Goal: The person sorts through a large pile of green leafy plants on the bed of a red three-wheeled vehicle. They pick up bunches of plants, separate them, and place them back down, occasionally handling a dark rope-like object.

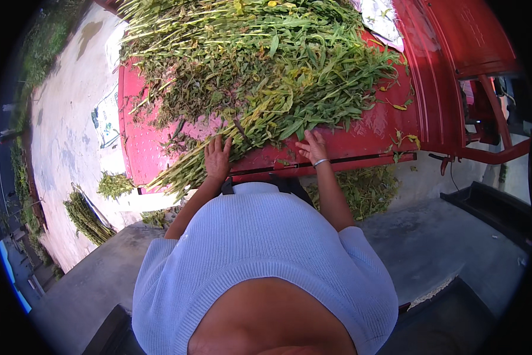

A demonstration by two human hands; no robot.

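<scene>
Long cut leafy stalks [266,112] lie in a bundle across the near part of a red truck bed [390,127]. Their bare ends [186,168] point to the lower left and the leafy tops to the upper right. My left hand [218,158] rests at the near side of the stems, fingers stretched out and not wrapped round them. Further right, my right hand [313,148], with a bracelet at the wrist, is over the bed's near edge. Its fingers are spread beside the green leaves, and nothing shows in its grasp.
More stalks [218,29] are heaped on the far side. Loose withered leaves [201,94] cover the middle of the bed. A tied-looking bundle [87,218] lies on the ground at left, and leafy cuttings [366,192] lie below the bed. The red cab [443,71] stands at right.
</scene>
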